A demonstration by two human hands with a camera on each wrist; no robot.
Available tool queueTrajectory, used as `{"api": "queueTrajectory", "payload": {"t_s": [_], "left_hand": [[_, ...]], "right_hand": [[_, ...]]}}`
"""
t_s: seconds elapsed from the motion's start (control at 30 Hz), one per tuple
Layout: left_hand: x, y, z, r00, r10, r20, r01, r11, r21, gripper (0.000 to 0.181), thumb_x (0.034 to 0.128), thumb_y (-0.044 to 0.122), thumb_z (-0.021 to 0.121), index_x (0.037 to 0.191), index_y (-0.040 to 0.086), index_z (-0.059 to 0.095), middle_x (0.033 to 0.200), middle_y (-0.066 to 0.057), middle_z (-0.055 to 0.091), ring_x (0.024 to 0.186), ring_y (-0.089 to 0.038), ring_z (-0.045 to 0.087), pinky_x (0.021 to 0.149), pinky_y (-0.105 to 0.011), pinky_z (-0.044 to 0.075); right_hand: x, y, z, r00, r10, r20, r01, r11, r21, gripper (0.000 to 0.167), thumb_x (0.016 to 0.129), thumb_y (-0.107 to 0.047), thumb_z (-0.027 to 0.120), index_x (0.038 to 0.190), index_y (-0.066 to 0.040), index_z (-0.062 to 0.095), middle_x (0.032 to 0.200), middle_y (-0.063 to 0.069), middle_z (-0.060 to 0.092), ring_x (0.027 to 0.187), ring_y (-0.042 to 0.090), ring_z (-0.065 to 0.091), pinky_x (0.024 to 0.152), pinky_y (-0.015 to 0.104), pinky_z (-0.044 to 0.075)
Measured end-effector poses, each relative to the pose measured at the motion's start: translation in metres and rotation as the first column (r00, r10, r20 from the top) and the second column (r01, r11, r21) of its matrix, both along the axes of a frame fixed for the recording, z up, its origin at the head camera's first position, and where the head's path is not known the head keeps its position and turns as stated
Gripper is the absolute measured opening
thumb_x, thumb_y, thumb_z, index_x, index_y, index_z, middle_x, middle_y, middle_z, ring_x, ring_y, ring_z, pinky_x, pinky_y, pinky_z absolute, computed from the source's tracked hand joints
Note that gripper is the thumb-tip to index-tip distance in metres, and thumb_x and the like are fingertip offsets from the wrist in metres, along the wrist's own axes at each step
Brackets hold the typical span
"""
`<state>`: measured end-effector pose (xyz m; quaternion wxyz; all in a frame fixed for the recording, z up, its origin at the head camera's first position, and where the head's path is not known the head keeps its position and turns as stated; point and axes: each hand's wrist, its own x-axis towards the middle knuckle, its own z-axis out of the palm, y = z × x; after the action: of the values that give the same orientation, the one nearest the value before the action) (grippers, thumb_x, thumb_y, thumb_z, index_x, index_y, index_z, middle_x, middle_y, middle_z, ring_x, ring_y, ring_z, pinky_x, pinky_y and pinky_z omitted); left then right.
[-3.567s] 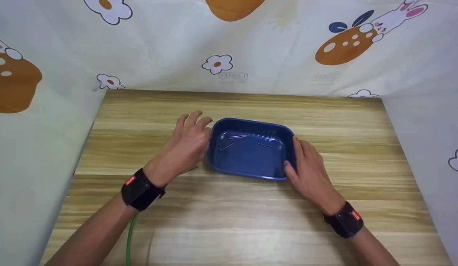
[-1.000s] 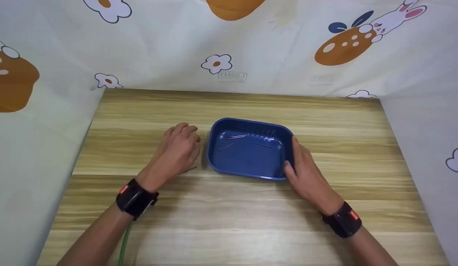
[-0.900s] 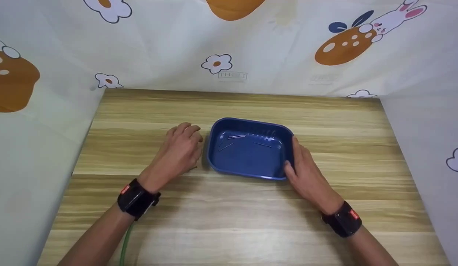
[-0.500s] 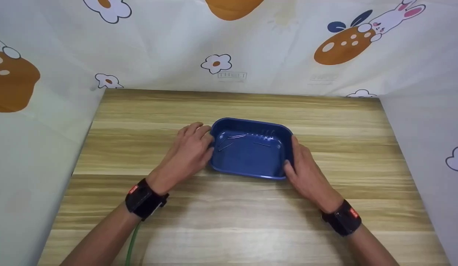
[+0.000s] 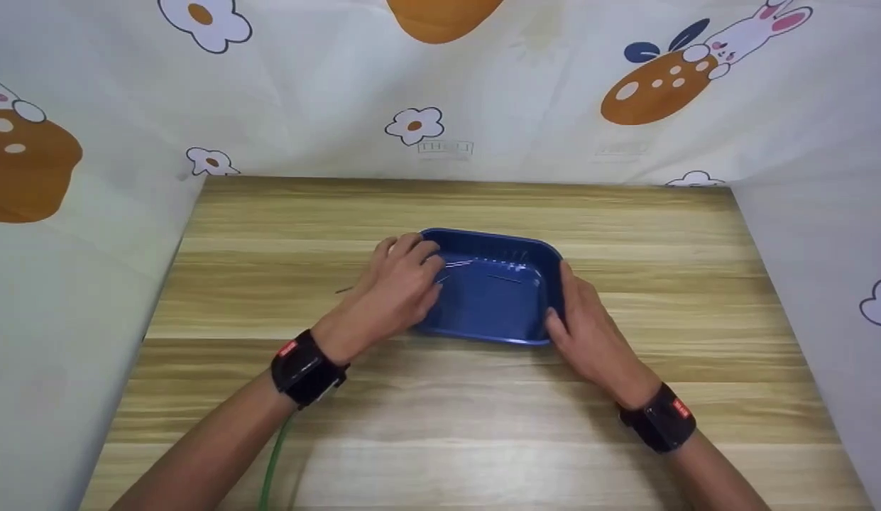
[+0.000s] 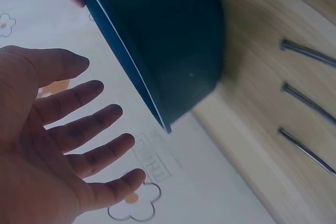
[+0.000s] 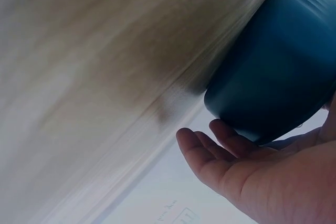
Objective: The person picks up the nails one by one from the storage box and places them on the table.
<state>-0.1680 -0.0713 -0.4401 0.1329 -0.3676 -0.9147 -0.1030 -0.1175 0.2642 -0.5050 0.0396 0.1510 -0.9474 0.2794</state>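
Observation:
A blue plastic tray (image 5: 483, 339) stands on the wooden table with several thin nails (image 5: 505, 278) lying in it. My left hand (image 5: 396, 287) is over the tray's left end and hides part of it. In the left wrist view the fingers (image 6: 100, 156) are spread and slightly bent, with nothing between them. Three nails (image 6: 310, 106) lie on the table beside the tray there; only one nail tip (image 5: 343, 289) shows past the hand in the head view. My right hand (image 5: 596, 341) grips the tray's right end, thumb inside the rim and fingers along the outer wall.
Pale printed sheets (image 5: 511, 92) rise behind and at both sides of the wooden table (image 5: 483, 426). A green cable (image 5: 273, 461) runs from under my left wrist to the near edge. Each wrist wears a black band (image 5: 309, 369).
My left hand has moved right, from beside the tray to over its left end, uncovering a nail tip on the table. My right hand and the tray stay nearly still.

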Motion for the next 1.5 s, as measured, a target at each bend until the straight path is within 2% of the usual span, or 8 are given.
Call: {"api": "queueTrajectory", "payload": {"t_s": [0.33, 0.53, 0.83, 1.03, 1.3, 1.5], "left_hand": [[-0.010, 0.032, -0.004, 0.999, -0.052, -0.002, 0.051, 0.990, -0.133, 0.031, 0.1037, 0.025, 0.075, 0.125, 0.004, 0.076, 0.134, -0.016, 0.072, 0.127, -0.038, 0.063, 0.107, -0.062, 0.055], [-0.016, 0.048, -0.005, 0.996, -0.069, 0.051, 0.077, 0.983, -0.166, 0.033, 0.1053, 0.027, 0.073, 0.128, 0.004, 0.075, 0.137, -0.016, 0.071, 0.130, -0.038, 0.061, 0.109, -0.063, 0.054], [-0.024, 0.062, -0.007, 0.990, -0.085, 0.117, 0.108, 0.972, -0.210, 0.037, 0.1066, 0.028, 0.071, 0.134, 0.003, 0.074, 0.138, -0.016, 0.070, 0.130, -0.038, 0.061, 0.109, -0.064, 0.054], [-0.029, 0.069, -0.011, 0.990, -0.100, 0.099, 0.120, 0.966, -0.229, 0.033, 0.1064, 0.027, 0.070, 0.130, 0.005, 0.075, 0.135, -0.015, 0.071, 0.127, -0.038, 0.062, 0.105, -0.063, 0.056], [-0.031, 0.077, -0.014, 0.988, -0.116, 0.097, 0.138, 0.957, -0.257, 0.031, 0.1063, 0.027, 0.068, 0.127, 0.005, 0.076, 0.132, -0.016, 0.071, 0.123, -0.037, 0.062, 0.104, -0.062, 0.057], [-0.031, 0.086, -0.015, 0.987, -0.144, 0.074, 0.160, 0.940, -0.302, 0.031, 0.1071, 0.026, 0.065, 0.128, 0.006, 0.076, 0.128, -0.016, 0.071, 0.120, -0.037, 0.064, 0.103, -0.062, 0.058]], "right_hand": [[-0.001, -0.001, -0.002, 1.000, 0.001, -0.001, -0.001, 1.000, -0.005, 0.083, 0.106, -0.015, 0.061, 0.173, 0.005, 0.016, 0.157, 0.038, 0.047, 0.147, 0.046, 0.048, 0.120, 0.063, 0.045], [0.000, -0.001, -0.002, 1.000, -0.003, 0.013, 0.003, 1.000, -0.011, 0.083, 0.107, -0.016, 0.060, 0.173, 0.005, 0.015, 0.156, 0.039, 0.046, 0.146, 0.046, 0.048, 0.120, 0.064, 0.044], [0.000, 0.000, -0.002, 1.000, 0.002, 0.002, -0.002, 1.000, -0.007, 0.085, 0.106, -0.015, 0.061, 0.174, 0.003, 0.014, 0.155, 0.039, 0.048, 0.144, 0.047, 0.049, 0.119, 0.065, 0.045], [0.000, 0.000, -0.002, 1.000, -0.016, 0.005, 0.016, 1.000, -0.005, 0.082, 0.106, -0.015, 0.063, 0.172, 0.006, 0.019, 0.153, 0.038, 0.049, 0.143, 0.047, 0.050, 0.119, 0.063, 0.045], [0.000, -0.001, -0.001, 1.000, -0.023, 0.021, 0.024, 1.000, -0.004, 0.083, 0.107, -0.017, 0.063, 0.173, 0.004, 0.018, 0.155, 0.037, 0.048, 0.142, 0.046, 0.052, 0.118, 0.063, 0.046], [0.000, -0.001, 0.001, 0.999, -0.025, 0.019, 0.025, 1.000, 0.004, 0.082, 0.107, -0.018, 0.062, 0.173, 0.004, 0.018, 0.156, 0.037, 0.048, 0.144, 0.046, 0.051, 0.118, 0.063, 0.046]]}}
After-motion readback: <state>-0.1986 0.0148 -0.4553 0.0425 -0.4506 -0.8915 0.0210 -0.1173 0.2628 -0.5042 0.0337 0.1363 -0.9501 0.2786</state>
